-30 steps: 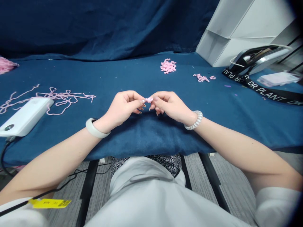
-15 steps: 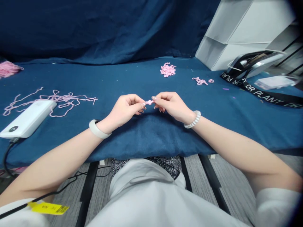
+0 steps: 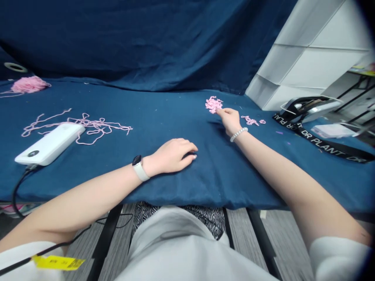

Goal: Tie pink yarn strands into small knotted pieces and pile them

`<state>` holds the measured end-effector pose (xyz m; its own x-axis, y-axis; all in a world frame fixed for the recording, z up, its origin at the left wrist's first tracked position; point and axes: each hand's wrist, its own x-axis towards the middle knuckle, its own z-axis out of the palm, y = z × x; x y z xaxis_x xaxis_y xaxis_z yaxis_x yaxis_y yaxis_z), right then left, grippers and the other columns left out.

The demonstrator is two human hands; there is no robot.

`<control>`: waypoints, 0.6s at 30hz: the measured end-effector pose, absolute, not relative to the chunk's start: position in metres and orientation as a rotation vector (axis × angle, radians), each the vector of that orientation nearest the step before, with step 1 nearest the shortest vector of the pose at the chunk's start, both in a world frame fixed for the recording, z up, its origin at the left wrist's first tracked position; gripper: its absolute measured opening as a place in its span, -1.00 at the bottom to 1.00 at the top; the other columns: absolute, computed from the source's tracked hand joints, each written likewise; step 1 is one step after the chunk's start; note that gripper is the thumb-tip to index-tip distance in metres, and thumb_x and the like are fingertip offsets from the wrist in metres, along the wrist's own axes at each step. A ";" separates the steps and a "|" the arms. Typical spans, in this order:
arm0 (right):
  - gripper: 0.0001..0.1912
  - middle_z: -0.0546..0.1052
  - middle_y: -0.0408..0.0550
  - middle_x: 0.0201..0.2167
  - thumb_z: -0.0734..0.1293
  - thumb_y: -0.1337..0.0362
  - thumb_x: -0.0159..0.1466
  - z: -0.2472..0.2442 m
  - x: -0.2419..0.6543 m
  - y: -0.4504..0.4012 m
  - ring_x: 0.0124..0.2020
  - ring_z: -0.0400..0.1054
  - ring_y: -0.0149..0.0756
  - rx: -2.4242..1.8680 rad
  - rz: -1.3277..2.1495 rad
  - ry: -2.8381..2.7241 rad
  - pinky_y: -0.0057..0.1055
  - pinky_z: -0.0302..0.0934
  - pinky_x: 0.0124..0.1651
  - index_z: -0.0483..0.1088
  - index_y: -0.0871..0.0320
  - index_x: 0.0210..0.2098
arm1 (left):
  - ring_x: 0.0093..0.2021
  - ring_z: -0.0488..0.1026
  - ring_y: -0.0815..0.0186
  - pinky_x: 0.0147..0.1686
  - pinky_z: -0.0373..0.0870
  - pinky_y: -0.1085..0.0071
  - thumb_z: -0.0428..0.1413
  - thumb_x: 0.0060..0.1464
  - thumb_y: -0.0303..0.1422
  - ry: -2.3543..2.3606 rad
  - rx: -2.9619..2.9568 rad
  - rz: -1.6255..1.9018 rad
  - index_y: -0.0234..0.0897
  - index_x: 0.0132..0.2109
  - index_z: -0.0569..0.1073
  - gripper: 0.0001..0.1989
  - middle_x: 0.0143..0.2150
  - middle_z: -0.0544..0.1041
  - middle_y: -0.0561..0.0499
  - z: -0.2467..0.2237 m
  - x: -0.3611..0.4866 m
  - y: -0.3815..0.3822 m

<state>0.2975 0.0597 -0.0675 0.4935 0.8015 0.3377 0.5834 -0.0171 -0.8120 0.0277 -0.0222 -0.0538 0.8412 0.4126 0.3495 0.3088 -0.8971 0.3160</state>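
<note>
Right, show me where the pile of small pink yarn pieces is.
In the head view, the pile of small pink yarn pieces lies on the blue cloth just above centre, at the fingertips of the right hand, with a smaller pink scatter to its right.

A broad strip of blue cloth on the bench [image 3: 243, 183] is running between the left hand [image 3: 172, 156] and the right hand [image 3: 231, 121], giving a hand room to pass toward the back edge. Toward the left edge, a white power bank [image 3: 49, 143] and looped pink yarn [image 3: 99, 125] are standing in the way. Toward the back right corner, a pile of pink pieces [image 3: 213, 104], a black lanyard [image 3: 319, 142] and a white shelf unit [image 3: 307, 66] are narrowing the passage.
</note>
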 end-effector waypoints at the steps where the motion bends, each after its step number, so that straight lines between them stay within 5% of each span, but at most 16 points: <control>1: -0.74 0.43 -0.08 -0.50 0.30 0.14 0.19 -0.066 0.305 0.072 -0.36 0.32 -0.29 -1.748 0.228 -1.168 -0.36 0.23 -0.20 0.45 0.21 -0.47 | -0.11 0.47 0.19 -0.02 0.36 0.23 -0.01 0.21 -0.33 0.502 2.804 0.562 -0.36 -0.07 0.47 -0.74 -0.14 0.56 -0.12 -0.054 0.028 -0.023; 9: -0.76 0.42 0.18 -0.03 0.35 0.16 0.15 -0.076 0.341 0.129 0.13 0.16 0.09 -2.088 0.053 -1.103 0.07 0.00 0.17 0.54 0.18 -0.29 | -0.06 0.45 0.21 0.03 0.34 0.25 -0.03 0.24 -0.30 0.461 2.843 0.470 -0.37 -0.03 0.46 -0.71 -0.08 0.53 -0.11 -0.056 0.027 -0.024; 18: -0.25 -0.08 0.28 0.37 0.36 0.05 0.16 -0.089 0.348 0.130 0.36 -0.17 0.17 -2.219 0.045 -1.048 0.07 -0.15 0.29 0.16 0.14 0.28 | -0.15 0.49 0.18 -0.06 0.37 0.23 -0.04 0.23 -0.21 0.647 2.989 0.391 -0.31 -0.04 0.49 -0.67 -0.16 0.56 -0.11 -0.043 0.020 -0.005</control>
<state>0.3479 0.1302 -0.0895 0.6762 0.6960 0.2416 0.6728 -0.4498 -0.5874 0.0202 -0.0046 -0.0434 0.8798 0.4140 0.2334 0.3992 -0.9103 0.1099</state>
